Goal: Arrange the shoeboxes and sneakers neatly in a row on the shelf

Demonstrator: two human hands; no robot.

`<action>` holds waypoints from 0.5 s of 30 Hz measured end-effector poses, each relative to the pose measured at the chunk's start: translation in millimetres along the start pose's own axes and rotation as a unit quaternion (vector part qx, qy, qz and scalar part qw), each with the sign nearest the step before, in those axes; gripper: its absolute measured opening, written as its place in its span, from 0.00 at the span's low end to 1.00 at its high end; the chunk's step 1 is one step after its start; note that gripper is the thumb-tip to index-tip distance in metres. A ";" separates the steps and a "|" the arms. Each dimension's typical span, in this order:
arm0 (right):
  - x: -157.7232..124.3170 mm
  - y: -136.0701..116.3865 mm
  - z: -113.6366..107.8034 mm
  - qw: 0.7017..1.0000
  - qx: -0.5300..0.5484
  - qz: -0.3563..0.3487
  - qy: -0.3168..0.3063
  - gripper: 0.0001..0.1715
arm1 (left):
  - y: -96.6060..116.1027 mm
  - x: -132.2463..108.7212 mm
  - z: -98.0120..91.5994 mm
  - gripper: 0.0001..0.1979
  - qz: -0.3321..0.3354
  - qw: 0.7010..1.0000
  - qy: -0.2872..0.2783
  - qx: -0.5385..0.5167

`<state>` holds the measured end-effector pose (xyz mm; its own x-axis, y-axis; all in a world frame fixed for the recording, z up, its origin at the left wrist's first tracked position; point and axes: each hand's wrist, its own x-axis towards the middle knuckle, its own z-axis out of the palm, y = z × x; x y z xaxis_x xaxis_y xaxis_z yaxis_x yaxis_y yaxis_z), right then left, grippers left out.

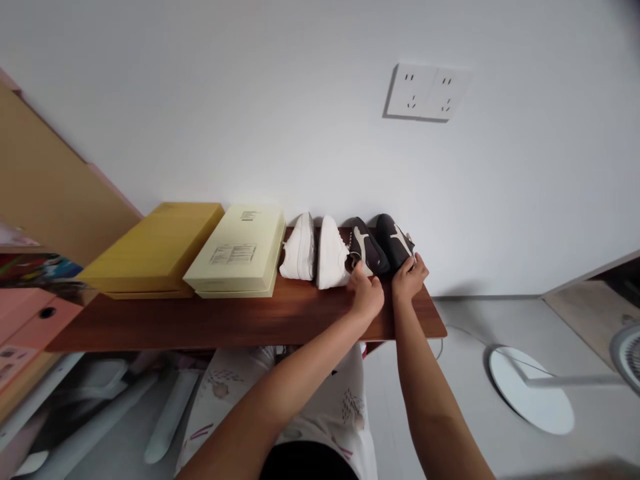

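Two dark sneakers with cream stripes stand side by side on a reddish-brown wooden shelf top (165, 323), toes to the wall. At the heel of the left dark sneaker (367, 247) is my left hand (367, 293), slightly blurred, its fingers curled and thumb up against the shoe's back. My right hand (410, 277) closes round the heel end of the right dark sneaker (393, 240). Just left of them stands a pair of white sneakers: one white sneaker (330, 253) close to my left hand and another white sneaker (300, 248) resting on its side.
A pale yellow box (240, 247) and a mustard box (155, 247) lie on the shelf's left part. Above is a white wall socket (427, 92). A pink box (35, 327) is at far left. The round white base (533, 393) of a fan stands on the floor at right.
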<state>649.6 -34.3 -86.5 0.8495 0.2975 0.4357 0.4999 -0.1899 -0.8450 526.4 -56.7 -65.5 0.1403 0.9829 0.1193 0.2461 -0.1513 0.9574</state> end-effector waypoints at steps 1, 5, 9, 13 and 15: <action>0.3 1.3 -0.3 1.000 -0.002 0.000 0.007 0.30 | -2.3 -19.0 -14.0 0.28 0.034 0.999 -0.026 -0.005; 5.1 12.4 -1.9 1.000 0.014 -0.002 0.025 0.28 | -23.9 -83.1 -96.5 0.23 0.108 0.985 -0.133 -0.036; 10.4 25.3 -2.1 0.998 0.040 0.023 0.046 0.24 | -39.2 -97.2 -200.6 0.18 0.135 0.967 -0.189 0.107; 15.7 32.7 -3.4 0.994 0.072 0.055 0.066 0.20 | -47.5 -90.5 -293.8 0.15 0.161 0.933 -0.202 0.251; 15.3 34.1 -8.8 0.990 0.090 0.073 0.083 0.18 | -55.6 -90.9 -332.5 0.15 0.168 0.931 -0.163 0.281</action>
<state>681.1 -44.5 -106.0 0.9339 0.1180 0.3376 0.3446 -0.0447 -0.9377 181.1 -102.7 -42.1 0.5611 0.7997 0.2137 0.5860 -0.5661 0.5798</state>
